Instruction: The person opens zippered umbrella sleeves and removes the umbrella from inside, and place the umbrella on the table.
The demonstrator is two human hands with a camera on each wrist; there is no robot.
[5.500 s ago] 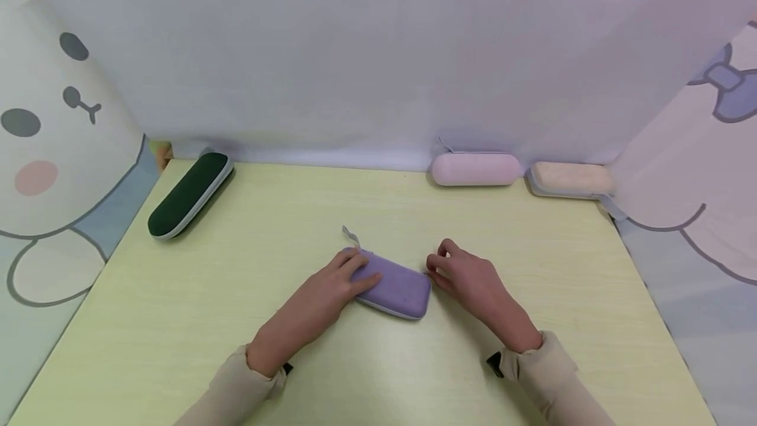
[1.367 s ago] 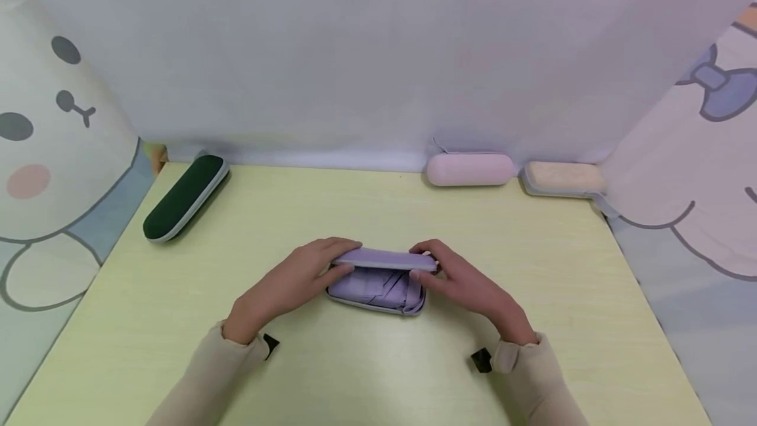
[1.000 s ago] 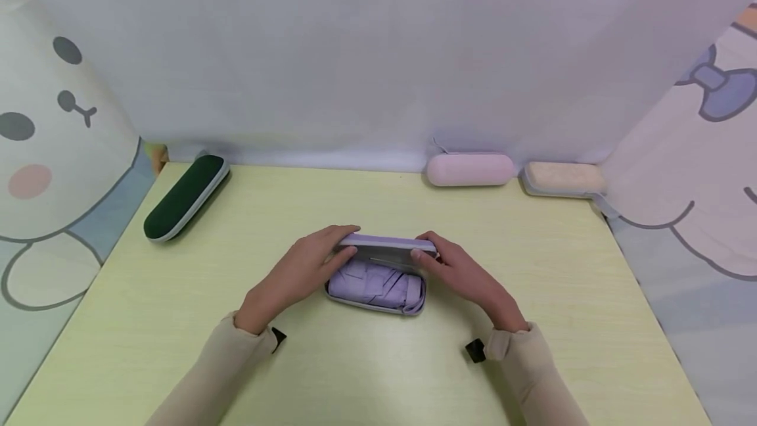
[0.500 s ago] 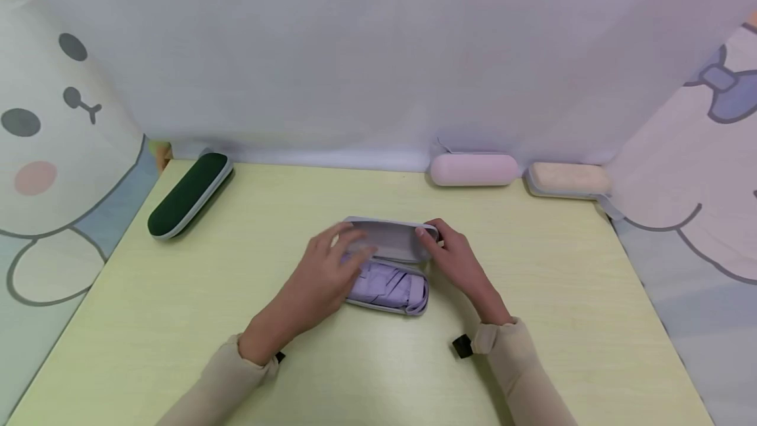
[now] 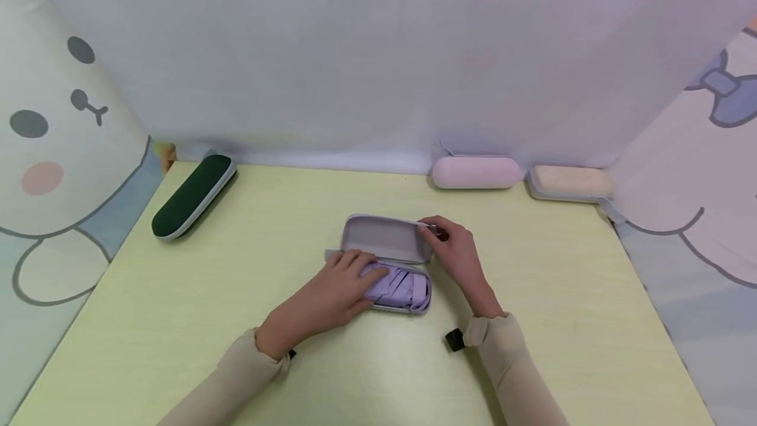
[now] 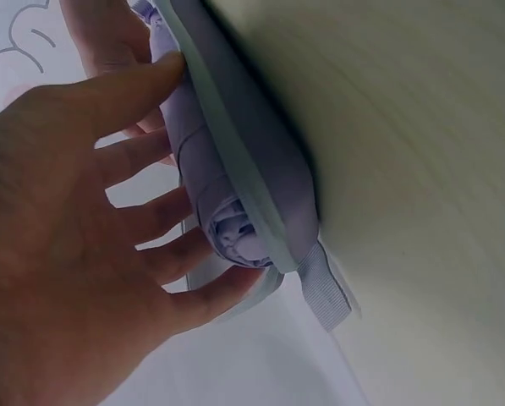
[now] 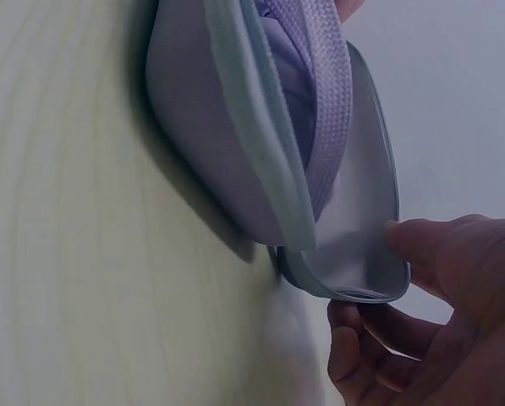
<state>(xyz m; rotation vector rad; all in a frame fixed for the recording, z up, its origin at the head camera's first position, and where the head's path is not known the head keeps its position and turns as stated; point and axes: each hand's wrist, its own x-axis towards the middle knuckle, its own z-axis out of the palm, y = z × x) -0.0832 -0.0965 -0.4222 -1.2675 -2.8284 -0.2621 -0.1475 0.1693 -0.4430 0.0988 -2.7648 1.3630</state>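
A lilac umbrella case [image 5: 387,238] lies unzipped in the middle of the table, its grey-lined lid tipped back. Folded in its lower half is a lilac umbrella [image 5: 397,289] with a woven wrist loop [image 7: 330,110]. My left hand [image 5: 337,294] reaches over the umbrella's left end with fingers spread. In the left wrist view its thumb [image 6: 163,76] is at the case rim and the other fingertips are hidden behind the umbrella. My right hand [image 5: 458,255] pinches the lid's right corner, thumb inside and fingers outside.
A dark green case [image 5: 192,199] lies at the back left of the pale wooden table [image 5: 284,215]. At the back right are a pink case [image 5: 476,172] and a beige case [image 5: 570,183]. Printed cloth surrounds the table at the back and sides.
The case went from closed, to lid lifted by both hands, to lid tipped back. My left hand has left the lid and moved down onto the umbrella; my right hand still holds the lid.
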